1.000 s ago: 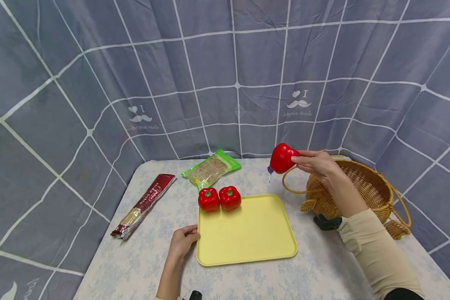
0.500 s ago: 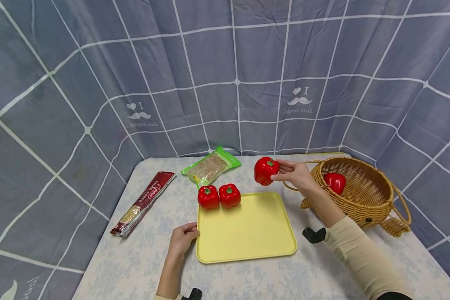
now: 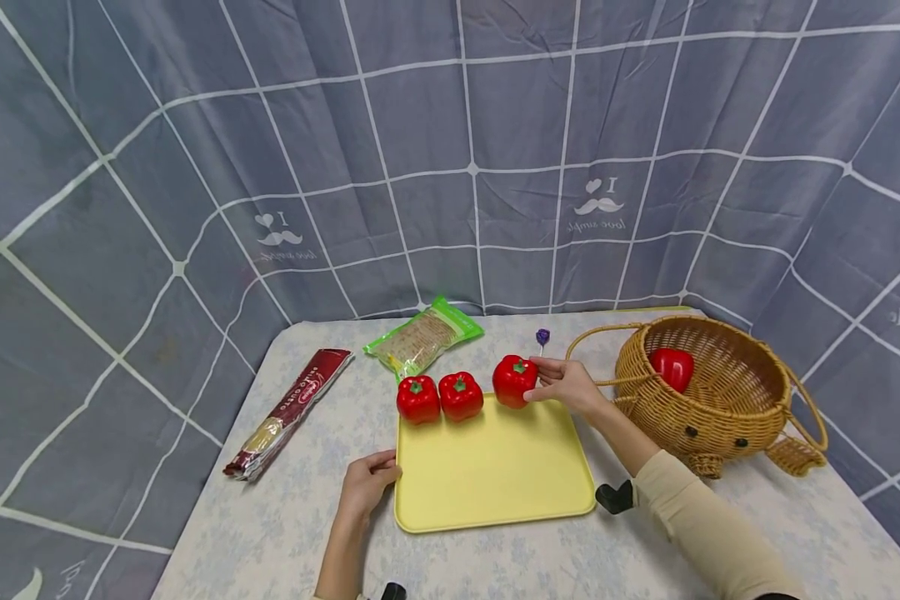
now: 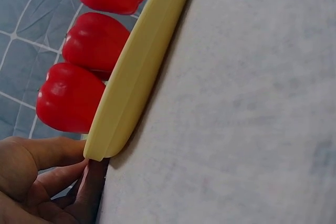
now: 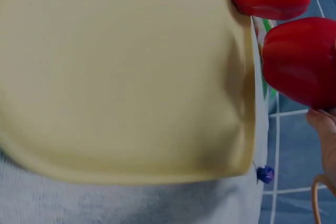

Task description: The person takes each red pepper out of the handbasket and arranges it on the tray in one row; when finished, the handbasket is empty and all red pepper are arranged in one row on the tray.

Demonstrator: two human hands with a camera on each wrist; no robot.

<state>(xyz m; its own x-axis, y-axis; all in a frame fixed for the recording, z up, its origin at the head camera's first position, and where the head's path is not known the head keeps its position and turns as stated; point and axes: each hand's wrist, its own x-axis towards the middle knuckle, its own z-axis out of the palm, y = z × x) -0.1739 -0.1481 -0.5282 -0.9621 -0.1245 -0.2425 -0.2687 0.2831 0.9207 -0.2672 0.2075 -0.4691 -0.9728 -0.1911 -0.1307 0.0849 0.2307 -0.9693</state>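
Head view: two glossy red bell peppers [image 3: 461, 397] sit side by side on the far left of the shallow yellow rectangular tray [image 3: 495, 467]. We see the right hand [image 3: 566, 385] pinching a third red pepper [image 3: 513, 382] at the tray's far edge; the right wrist view suggests it is not yet set down. The left hand [image 3: 367, 482] grips the tray's left rim. A fourth red pepper [image 3: 672, 369] lies in the round brown wicker basket [image 3: 660, 417], right of the tray. Tally, our judgement: two placed, third nearly there, fourth not on the tray.

Surface: table [image 3: 240, 542] under pale cloth with faint blue print. Left of the tray, a long maroon pasta packet [image 3: 291, 412]; behind it, a green-edged clear bag [image 3: 423, 336] and a purple-wrapped lollipop [image 3: 543, 337].

Room: we note grey-blue curtain [image 3: 390, 108] with white grid lines all round.
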